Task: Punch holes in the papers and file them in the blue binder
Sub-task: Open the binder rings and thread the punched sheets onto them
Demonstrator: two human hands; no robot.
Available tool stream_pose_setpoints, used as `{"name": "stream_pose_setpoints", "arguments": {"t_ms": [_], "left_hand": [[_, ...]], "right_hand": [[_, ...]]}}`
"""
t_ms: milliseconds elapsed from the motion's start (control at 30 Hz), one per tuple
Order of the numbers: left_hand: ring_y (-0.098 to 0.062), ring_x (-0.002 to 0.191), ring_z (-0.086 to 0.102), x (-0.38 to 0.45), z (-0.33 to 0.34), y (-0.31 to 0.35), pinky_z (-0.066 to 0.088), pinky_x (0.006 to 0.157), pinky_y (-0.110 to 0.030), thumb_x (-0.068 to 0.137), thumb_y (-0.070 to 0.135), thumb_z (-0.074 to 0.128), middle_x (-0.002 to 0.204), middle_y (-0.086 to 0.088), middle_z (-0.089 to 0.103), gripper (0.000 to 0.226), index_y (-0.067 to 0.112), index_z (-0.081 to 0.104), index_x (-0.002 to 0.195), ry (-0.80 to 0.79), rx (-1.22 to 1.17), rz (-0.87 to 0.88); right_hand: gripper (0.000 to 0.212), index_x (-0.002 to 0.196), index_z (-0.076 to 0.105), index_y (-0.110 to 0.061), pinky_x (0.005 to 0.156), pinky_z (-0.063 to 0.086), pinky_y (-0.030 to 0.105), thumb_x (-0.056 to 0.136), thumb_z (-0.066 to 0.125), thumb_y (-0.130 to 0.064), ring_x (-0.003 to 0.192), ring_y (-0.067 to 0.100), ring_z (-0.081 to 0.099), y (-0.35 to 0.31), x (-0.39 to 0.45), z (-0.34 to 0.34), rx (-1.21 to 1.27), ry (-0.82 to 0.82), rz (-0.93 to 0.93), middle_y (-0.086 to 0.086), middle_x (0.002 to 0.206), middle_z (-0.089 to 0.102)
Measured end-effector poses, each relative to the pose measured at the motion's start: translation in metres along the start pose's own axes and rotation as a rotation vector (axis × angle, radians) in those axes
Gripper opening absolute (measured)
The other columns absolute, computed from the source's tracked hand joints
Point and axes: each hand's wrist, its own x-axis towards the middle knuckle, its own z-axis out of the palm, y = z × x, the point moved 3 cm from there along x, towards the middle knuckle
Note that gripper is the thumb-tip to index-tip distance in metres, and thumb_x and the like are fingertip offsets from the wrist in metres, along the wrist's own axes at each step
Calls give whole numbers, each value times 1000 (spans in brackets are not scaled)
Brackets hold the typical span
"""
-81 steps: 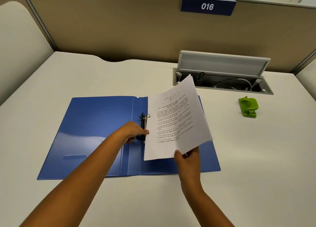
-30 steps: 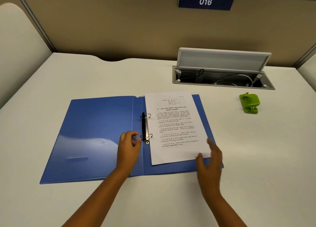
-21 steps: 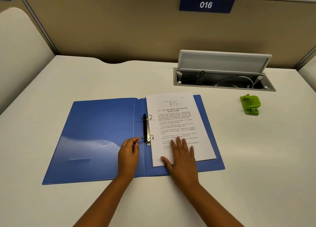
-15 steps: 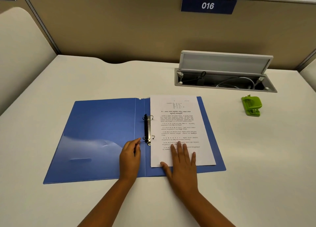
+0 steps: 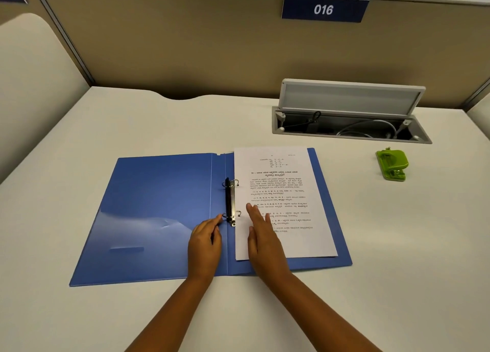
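While the paper lies flat on the right half of the open blue binder, the right hand rests on it with fingers straight, holding nothing. That hand has slid left since half a second ago, so its fingertips now sit close to the lower ring. The paper's left edge has moved up against the rings (both rings look open). Just left of that ring, the left hand stays on the binder, fingers loosely bent, one fingertip touching the ring. Far to the right of both hands sits the green punch on the desk.
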Motion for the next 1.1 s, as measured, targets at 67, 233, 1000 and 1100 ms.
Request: {"name": "stream_pose_setpoints", "arguments": {"t_ms": [67, 233, 1000, 1100], "left_hand": [[-33, 105, 59, 0, 0, 1, 42, 91, -30, 87, 2, 53, 114, -19, 64, 31, 1, 59, 117, -13, 20, 13], [-37, 106, 59, -2, 0, -1, 46, 92, -41, 85, 14, 44, 114, -20, 65, 38, 0, 58, 117, -45, 46, 35], [-33, 109, 56, 0, 4, -7, 47, 91, -42, 85, 21, 40, 123, -14, 60, 47, 7, 46, 129, -147, 95, 96], [-33, 111, 55, 0, 4, -8, 45, 92, -38, 85, 19, 40, 125, -14, 59, 46, 6, 47, 129, -152, 95, 105]], "right_hand": [[52, 139, -2, -29, 108, 2, 15, 99, 28, -16, 133, -1, -9, 7, 3, 4, -46, -58, 62, -19, 145, 3], [54, 145, 5, -20, 102, -9, 11, 97, 25, -6, 122, -2, -14, 12, 1, 9, -215, -167, -20, -1, 155, 9], [55, 134, -14, -34, 105, -8, 10, 99, 28, -27, 143, 13, 11, 18, 3, 10, -175, -182, -48, -6, 154, 15], [53, 135, -13, -31, 107, -8, 12, 97, 23, -37, 138, 0, 4, 15, 2, 8, -167, -178, -84, -16, 151, 12]]}}
